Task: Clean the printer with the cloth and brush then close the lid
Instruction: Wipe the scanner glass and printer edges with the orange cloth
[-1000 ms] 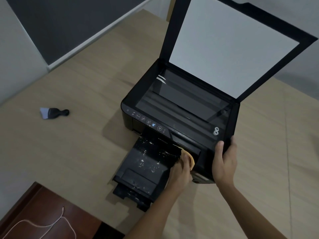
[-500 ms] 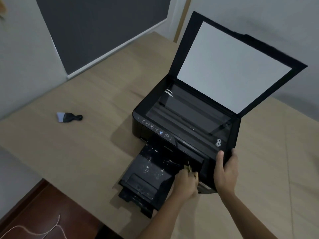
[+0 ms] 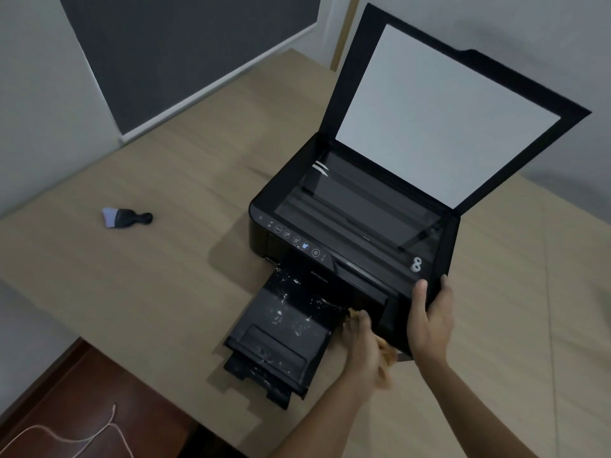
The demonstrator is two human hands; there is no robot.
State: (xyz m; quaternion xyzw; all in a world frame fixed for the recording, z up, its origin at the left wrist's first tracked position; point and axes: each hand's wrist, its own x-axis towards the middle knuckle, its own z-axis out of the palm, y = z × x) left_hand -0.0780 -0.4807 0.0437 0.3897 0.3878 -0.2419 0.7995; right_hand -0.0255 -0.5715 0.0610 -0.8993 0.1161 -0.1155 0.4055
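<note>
A black printer (image 3: 350,223) stands on the table with its scanner lid (image 3: 439,107) raised upright, white underside facing me. Its output tray (image 3: 284,325) is pulled out toward me and speckled with white debris. My left hand (image 3: 362,342) is closed around a tan cloth (image 3: 386,353) at the right edge of the tray, against the printer's front. My right hand (image 3: 429,322) grips the printer's near right corner. A small black brush (image 3: 127,218) with pale bristles lies on the table far to the left, apart from both hands.
The wooden table (image 3: 148,292) stretches left and right of the printer. Its near left edge drops to a brown floor with a thin white cord (image 3: 66,438). Grey walls and a dark panel (image 3: 185,44) stand behind the table.
My left hand has slid with the cloth toward me along the tray's right edge. The view has pulled back and shifted. My right hand stays on the printer's corner.
</note>
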